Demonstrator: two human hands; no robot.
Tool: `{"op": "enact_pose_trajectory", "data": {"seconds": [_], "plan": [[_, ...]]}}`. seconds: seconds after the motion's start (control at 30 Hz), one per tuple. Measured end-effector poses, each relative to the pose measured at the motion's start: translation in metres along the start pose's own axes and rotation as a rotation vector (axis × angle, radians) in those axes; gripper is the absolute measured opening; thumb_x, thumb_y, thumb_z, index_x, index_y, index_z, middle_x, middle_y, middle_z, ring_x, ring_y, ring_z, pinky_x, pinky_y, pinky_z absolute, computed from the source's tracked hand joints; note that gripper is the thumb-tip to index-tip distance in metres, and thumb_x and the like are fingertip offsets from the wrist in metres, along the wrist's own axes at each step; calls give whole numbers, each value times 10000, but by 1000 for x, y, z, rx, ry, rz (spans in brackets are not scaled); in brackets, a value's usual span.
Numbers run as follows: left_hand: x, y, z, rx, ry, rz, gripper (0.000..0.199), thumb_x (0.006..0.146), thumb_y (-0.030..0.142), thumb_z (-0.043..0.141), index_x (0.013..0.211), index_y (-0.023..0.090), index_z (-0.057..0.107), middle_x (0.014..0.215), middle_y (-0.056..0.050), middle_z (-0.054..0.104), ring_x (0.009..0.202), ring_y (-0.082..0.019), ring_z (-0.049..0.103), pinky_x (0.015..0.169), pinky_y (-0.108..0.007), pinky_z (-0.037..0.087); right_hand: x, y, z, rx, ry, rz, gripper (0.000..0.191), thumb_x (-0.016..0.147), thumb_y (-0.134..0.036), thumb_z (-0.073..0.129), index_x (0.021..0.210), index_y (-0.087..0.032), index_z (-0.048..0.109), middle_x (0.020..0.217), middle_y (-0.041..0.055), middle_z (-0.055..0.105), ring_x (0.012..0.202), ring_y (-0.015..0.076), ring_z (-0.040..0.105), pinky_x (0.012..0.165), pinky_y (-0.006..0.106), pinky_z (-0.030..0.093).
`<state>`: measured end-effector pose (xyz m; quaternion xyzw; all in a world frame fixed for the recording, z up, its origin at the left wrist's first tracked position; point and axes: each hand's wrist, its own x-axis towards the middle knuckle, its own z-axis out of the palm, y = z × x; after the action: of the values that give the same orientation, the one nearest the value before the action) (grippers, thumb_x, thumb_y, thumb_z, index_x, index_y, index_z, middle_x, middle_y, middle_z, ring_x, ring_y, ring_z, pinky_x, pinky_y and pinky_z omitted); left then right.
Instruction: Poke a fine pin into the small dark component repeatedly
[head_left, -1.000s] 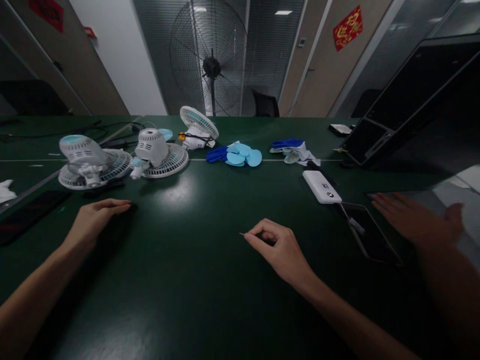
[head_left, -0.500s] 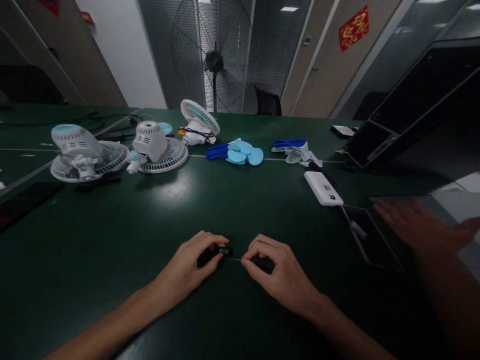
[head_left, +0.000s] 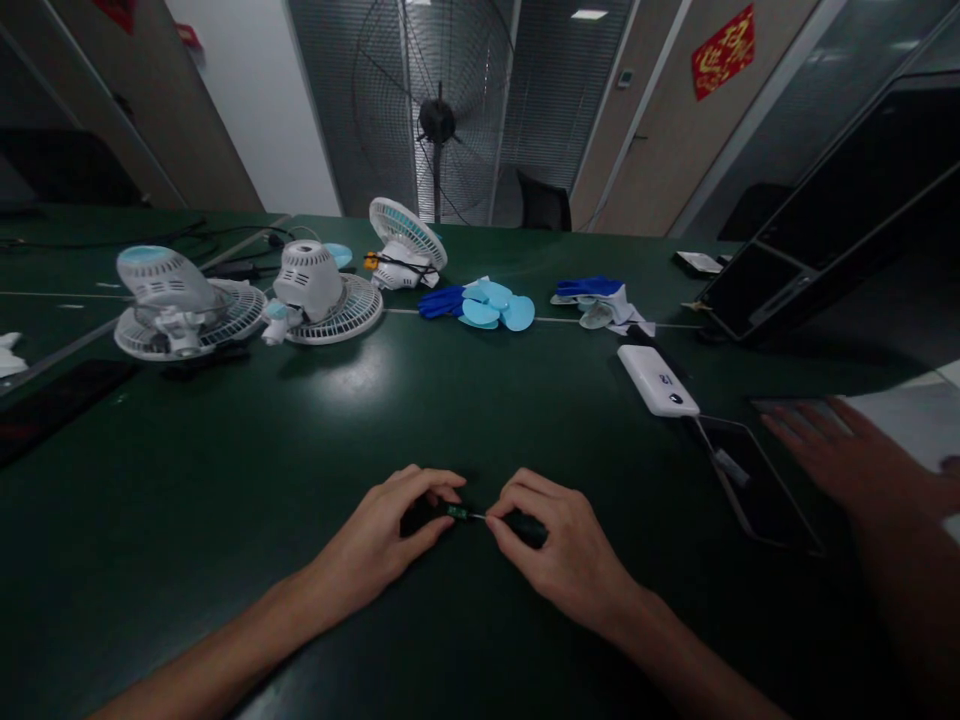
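Note:
My left hand (head_left: 405, 515) rests low over the dark green table, fingers curled, with a small green piece (head_left: 457, 512) between thumb and fingertips. Pale marks show on the piece, but its kind is too small to tell. From its right end a thin metal shaft (head_left: 478, 517) runs across to my right hand (head_left: 544, 525). There the thumb and forefinger are pinched together on the shaft's end. Whatever lies within the shadow under either palm is hidden.
At the back left stand several white table fans (head_left: 322, 295). Light-blue fan blades (head_left: 495, 305) and gloves (head_left: 592, 290) lie mid-table. On the right are a white power bank (head_left: 658, 382), a dark tablet (head_left: 757, 485) and another person's hand (head_left: 847, 450).
The small green piece has shifted slightly right and down, and my left fingers are a little more spread around it. My right hand keeps its pinch. The camera view has turned slightly left.

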<state>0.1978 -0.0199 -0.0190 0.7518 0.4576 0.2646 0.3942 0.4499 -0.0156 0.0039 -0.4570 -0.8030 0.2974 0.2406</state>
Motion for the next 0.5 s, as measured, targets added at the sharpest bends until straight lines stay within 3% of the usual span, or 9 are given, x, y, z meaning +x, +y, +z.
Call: {"op": "enact_pose_trajectory", "data": {"seconds": [0.3,0.5], "plan": [[-1,-3,4,65,-13,23,445,954,265,692,1373,374,591,1151,-36,694,1070,-231,644,947,-420,511,6,-6,8,281,-3,-55,119,963,-164,657,900,-230,733,927,3,686,861,164,674,775,296,495],[-2,-3,-1,29,-34,11,378,981,288,662,1350,357,616,1187,-37,676,1064,-209,640,914,-365,528,2,9,-1,212,117,12,126,973,-196,651,869,-224,717,891,12,678,807,176,648,708,313,470]]}}
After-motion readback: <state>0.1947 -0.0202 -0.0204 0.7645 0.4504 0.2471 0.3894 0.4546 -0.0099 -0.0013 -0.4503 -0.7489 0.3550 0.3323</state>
